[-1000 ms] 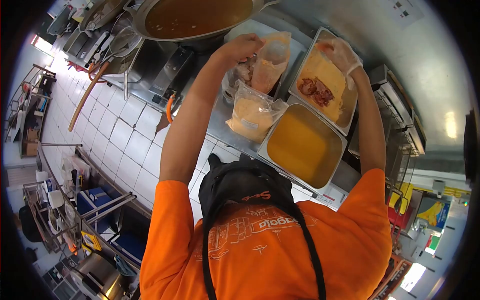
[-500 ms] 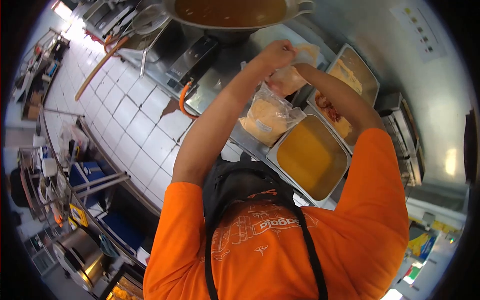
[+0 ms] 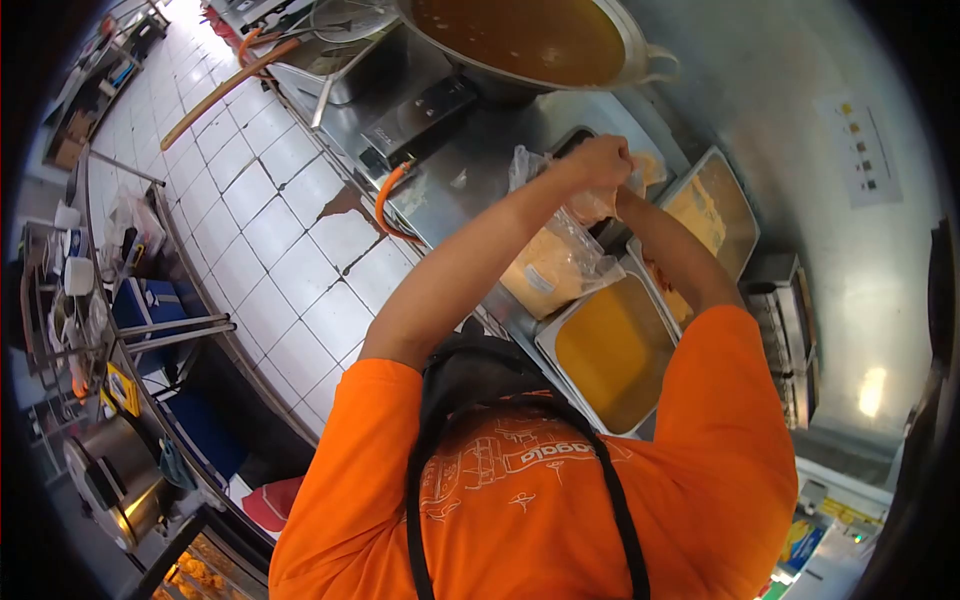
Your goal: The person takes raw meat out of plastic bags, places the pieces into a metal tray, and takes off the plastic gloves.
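Note:
My left hand (image 3: 604,160) is closed in a fist around the gathered part of a clear plastic bag (image 3: 652,168) with pale powder in it, above the steel counter. My right hand (image 3: 622,197) is close against it at the bag, its fingers mostly hidden. Just below, a second clear bag (image 3: 540,278) of pale orange powder rests on the counter, its loose plastic top spread open. Nearest my body is a steel pan (image 3: 655,350) of yellow-orange liquid. Under my right forearm, another pan (image 3: 676,303) shows pale powder and a little reddish food.
A steel pan (image 3: 738,190) of pale powder sits against the wall side. A large wok (image 3: 640,65) of brown liquid stands at the far end, beside a black box (image 3: 425,118) and orange hose (image 3: 385,205). A wooden handle (image 3: 225,95) juts over the tiled floor.
The view has shifted, so the counter appears lower and further right. Both hands stay together at the bag. My forearm now covers more of the pan with reddish food.

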The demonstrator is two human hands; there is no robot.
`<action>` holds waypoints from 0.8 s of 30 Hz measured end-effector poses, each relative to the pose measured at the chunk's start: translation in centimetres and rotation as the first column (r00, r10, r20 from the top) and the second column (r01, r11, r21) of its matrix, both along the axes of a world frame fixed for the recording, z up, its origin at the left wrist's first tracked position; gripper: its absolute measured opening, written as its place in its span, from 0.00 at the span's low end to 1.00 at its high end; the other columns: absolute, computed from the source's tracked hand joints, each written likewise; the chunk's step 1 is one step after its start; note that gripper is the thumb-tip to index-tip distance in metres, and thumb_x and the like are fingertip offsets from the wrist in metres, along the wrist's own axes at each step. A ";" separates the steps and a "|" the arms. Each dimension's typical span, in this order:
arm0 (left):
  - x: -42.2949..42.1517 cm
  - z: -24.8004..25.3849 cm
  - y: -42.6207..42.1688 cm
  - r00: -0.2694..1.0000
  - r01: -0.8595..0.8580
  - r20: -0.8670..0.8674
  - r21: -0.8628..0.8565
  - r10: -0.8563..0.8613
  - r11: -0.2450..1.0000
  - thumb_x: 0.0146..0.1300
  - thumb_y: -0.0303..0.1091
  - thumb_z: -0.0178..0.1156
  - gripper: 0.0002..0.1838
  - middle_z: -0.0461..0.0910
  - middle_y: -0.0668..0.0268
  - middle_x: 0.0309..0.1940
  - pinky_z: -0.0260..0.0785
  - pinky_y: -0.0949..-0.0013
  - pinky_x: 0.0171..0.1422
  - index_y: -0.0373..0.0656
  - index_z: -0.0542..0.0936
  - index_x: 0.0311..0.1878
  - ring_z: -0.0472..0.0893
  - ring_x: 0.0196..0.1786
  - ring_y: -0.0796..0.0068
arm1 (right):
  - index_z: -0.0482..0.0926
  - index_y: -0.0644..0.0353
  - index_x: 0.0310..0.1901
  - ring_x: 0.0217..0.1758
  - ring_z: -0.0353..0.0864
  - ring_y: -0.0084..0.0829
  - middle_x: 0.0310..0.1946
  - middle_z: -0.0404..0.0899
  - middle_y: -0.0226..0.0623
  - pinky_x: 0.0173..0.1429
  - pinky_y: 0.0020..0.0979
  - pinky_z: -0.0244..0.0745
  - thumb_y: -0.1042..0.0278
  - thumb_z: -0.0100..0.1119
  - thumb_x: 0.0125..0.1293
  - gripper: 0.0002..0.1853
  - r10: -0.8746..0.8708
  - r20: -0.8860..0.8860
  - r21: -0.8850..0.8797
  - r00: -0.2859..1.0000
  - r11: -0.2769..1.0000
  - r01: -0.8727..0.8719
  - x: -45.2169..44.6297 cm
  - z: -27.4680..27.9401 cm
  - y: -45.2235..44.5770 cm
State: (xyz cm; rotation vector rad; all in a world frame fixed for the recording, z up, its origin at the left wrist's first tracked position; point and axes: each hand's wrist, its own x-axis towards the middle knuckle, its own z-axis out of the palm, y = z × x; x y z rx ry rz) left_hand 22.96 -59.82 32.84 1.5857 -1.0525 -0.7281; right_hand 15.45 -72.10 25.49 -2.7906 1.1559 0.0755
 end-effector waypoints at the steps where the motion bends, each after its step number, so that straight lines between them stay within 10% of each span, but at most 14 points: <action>1: 0.2 -0.1 0.2 1.000 -0.004 0.003 0.015 0.004 1.000 0.57 0.39 0.61 0.12 0.82 0.53 0.35 0.71 0.60 0.48 0.39 0.79 0.33 0.80 0.41 0.56 | 0.78 0.60 0.45 0.42 0.78 0.34 0.41 0.80 0.38 0.46 0.35 0.73 0.62 0.53 0.62 0.14 -0.002 -0.002 0.003 1.000 1.000 0.002 0.0 0.0 0.0; 7: 1.1 1.3 1.9 0.996 -0.018 -0.085 0.113 0.028 0.993 0.58 0.45 0.64 0.16 0.83 0.51 0.42 0.72 0.56 0.54 0.40 0.80 0.37 0.81 0.48 0.49 | 0.77 0.60 0.45 0.42 0.78 0.33 0.42 0.79 0.37 0.46 0.34 0.73 0.64 0.54 0.61 0.13 0.044 -0.010 0.071 0.999 0.997 -0.044 0.1 1.1 -1.2; 16: 2.8 -0.9 0.0 0.977 -0.024 -0.213 -0.017 0.020 1.000 0.63 0.42 0.62 0.13 0.79 0.66 0.30 0.68 0.71 0.36 0.40 0.79 0.40 0.75 0.34 0.77 | 0.77 0.59 0.44 0.43 0.77 0.32 0.43 0.77 0.36 0.46 0.33 0.73 0.68 0.56 0.59 0.12 0.232 0.084 0.471 0.969 0.848 -0.243 0.0 7.5 -3.7; 19: 3.3 2.7 1.9 0.960 0.026 -0.280 0.044 -0.013 0.999 0.63 0.42 0.62 0.13 0.77 0.69 0.30 0.65 0.72 0.36 0.41 0.78 0.39 0.73 0.34 0.80 | 0.77 0.58 0.41 0.40 0.77 0.31 0.42 0.77 0.34 0.46 0.33 0.73 0.71 0.55 0.58 0.09 0.750 -0.019 0.315 0.661 0.632 -0.708 -0.6 15.7 0.3; 22: 3.9 1.7 1.6 0.959 0.059 -0.279 0.027 -0.049 0.998 0.63 0.43 0.62 0.12 0.76 0.71 0.31 0.62 0.74 0.36 0.44 0.77 0.38 0.70 0.35 0.81 | 0.75 0.65 0.46 0.32 0.76 0.27 0.35 0.74 0.32 0.32 0.28 0.71 0.76 0.56 0.55 0.15 0.318 0.030 0.610 0.948 0.746 -0.270 -2.7 22.9 4.5; 24: 4.1 1.5 1.6 0.958 0.075 -0.278 -0.005 -0.074 0.997 0.63 0.45 0.62 0.12 0.75 0.72 0.32 0.60 0.75 0.35 0.46 0.77 0.38 0.69 0.35 0.82 | 0.75 0.63 0.46 0.33 0.77 0.27 0.36 0.75 0.32 0.30 0.27 0.71 0.76 0.56 0.56 0.14 0.338 0.142 0.494 0.930 0.790 -0.362 -5.1 24.0 3.0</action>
